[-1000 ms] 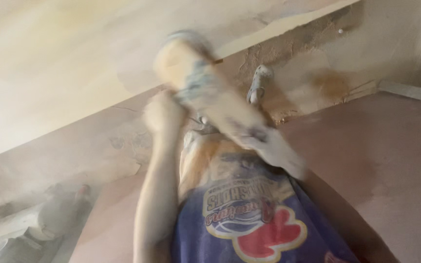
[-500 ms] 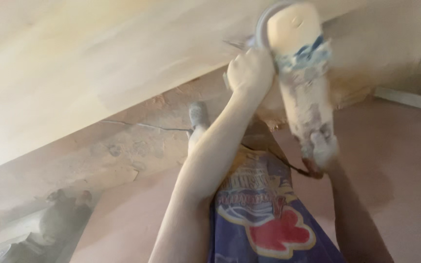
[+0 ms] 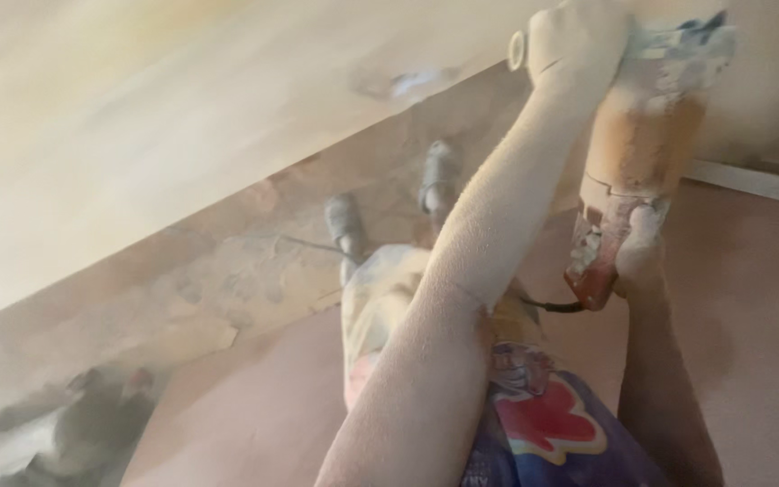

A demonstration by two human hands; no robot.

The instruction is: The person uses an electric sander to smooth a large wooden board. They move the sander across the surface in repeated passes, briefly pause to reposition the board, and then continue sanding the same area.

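At the upper right of the view, a dust-caked, orange-bodied hand-held power tool [image 3: 644, 149] with a red rear end is held up against a pale, smooth wooden board [image 3: 182, 117] that slants across the upper left. The left hand [image 3: 579, 41] is clenched around the tool's front end, beside a small round side knob [image 3: 517, 50], its dust-coated forearm running down the middle. The right hand [image 3: 639, 252] grasps the tool's rear, just beside the red end, where a thin black cord [image 3: 552, 307] leaves it. Below are dusty shorts, a purple shirt with a red print [image 3: 543, 424], and two grey shoes [image 3: 389, 203] standing on a stained, dusty floor [image 3: 227, 280].
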